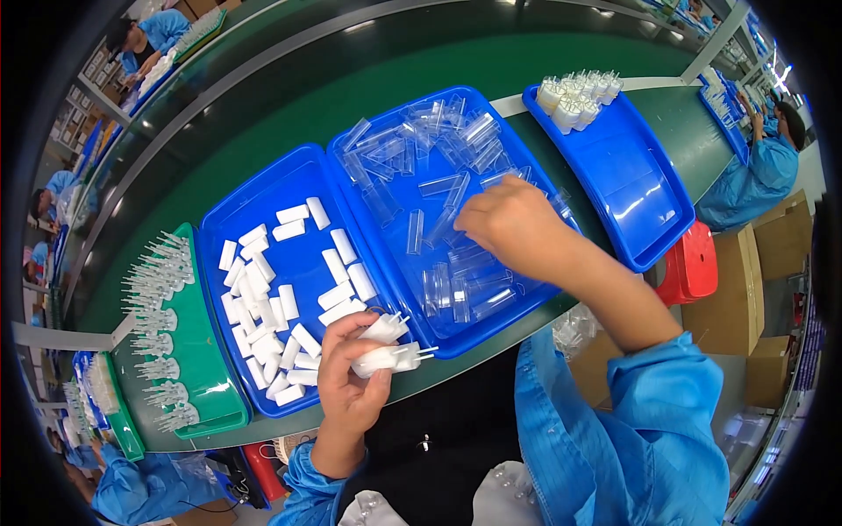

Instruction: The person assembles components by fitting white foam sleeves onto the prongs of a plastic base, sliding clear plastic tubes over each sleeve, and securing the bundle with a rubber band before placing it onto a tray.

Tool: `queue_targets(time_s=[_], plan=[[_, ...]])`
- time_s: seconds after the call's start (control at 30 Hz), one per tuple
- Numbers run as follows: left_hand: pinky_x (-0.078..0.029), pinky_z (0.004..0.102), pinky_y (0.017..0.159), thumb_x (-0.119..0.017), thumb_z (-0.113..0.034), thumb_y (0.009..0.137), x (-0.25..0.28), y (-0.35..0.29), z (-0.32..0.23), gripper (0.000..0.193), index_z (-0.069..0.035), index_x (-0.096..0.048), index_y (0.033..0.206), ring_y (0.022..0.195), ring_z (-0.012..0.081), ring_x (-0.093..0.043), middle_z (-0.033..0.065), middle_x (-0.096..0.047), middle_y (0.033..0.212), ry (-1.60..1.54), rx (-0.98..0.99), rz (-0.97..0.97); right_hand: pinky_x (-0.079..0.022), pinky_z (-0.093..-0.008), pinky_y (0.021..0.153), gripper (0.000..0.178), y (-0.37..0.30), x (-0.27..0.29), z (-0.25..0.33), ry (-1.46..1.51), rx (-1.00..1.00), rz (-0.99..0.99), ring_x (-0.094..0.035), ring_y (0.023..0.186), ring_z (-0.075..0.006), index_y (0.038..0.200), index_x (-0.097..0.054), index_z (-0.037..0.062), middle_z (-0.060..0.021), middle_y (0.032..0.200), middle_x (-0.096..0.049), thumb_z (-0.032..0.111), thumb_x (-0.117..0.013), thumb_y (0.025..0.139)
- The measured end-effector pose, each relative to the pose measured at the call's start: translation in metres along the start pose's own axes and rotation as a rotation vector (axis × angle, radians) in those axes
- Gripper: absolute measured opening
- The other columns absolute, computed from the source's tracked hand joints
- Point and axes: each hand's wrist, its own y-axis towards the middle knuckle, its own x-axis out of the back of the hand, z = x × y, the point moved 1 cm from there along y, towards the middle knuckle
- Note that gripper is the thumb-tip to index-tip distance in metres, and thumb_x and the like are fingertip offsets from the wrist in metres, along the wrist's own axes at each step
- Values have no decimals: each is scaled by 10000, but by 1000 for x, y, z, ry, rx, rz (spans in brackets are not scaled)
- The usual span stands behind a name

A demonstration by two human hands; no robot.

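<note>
Nearest you, your left hand [351, 373] is closed around a small bunch of white pump parts [386, 346], fingers curled tight, the thin stems pointing right and slightly up toward the middle tray's near edge. That hand sits over the near right corner of the left blue tray [215, 223], which holds a loose scatter of white caps [272, 307].

Farther out and to the right, your right hand [504, 219] reaches into the middle blue tray [346, 175], palm down over the heap of clear tubes [438, 175]. Its fingers are bent down among the tubes; I cannot tell whether they have pinched one.

The tubes lie beyond and to the right of your left hand, so the right hand is plainly the nearer to them. Most tubes near its fingertips have their long axes running roughly away from you, with some aslant.

Beyond, on the right, a third blue tray [640, 193] carries assembled white pieces [574, 96] at its far end.
</note>
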Motion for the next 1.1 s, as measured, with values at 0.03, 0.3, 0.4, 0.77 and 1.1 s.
queue_targets(time_s=[0.03,0.3,0.4,0.77,1.1], plan=[[-423,352,891,-588,-30,743,-1,2,-3,210,14,-563,948,1046,261,-516,207,-443,1204,-66,21,6,-437,-335,705,106,4,-6,-7,-122,64,126,-618,735,-185,802,-653,89,-45,750,-637,106,-612,706],[-405,323,907,-591,-8,741,2,2,-2,183,-10,-532,914,1104,242,-498,216,-384,1311,-90,49,-55,-445,-368,762,87,25,-16,-12,-178,258,277,-618,725,-218,754,-640,81,-70,727,-628,100,-597,681],[-407,316,896,-607,-25,761,4,2,-6,181,-7,-539,928,1105,231,-493,199,-382,1314,-69,60,-56,-458,-377,743,156,22,-17,-11,-59,228,134,-612,742,-240,844,-648,55,-96,759,-617,98,-619,697],[-416,313,867,-632,-77,814,5,0,-5,240,-39,-585,1046,1079,227,-482,155,-367,1303,-9,66,-53,-450,-203,585,236,-8,10,73,1160,-342,-130,-564,781,-91,1030,-611,20,-56,914,-545,-1,-635,796],[-357,357,927,-632,-95,819,1,-1,-10,229,-61,-575,1039,1158,269,-403,151,-381,1269,105,73,-24,-459,-217,702,382,-8,-17,103,1292,-364,-268,-571,828,-114,1207,-536,30,-88,970,-563,22,-605,831]])
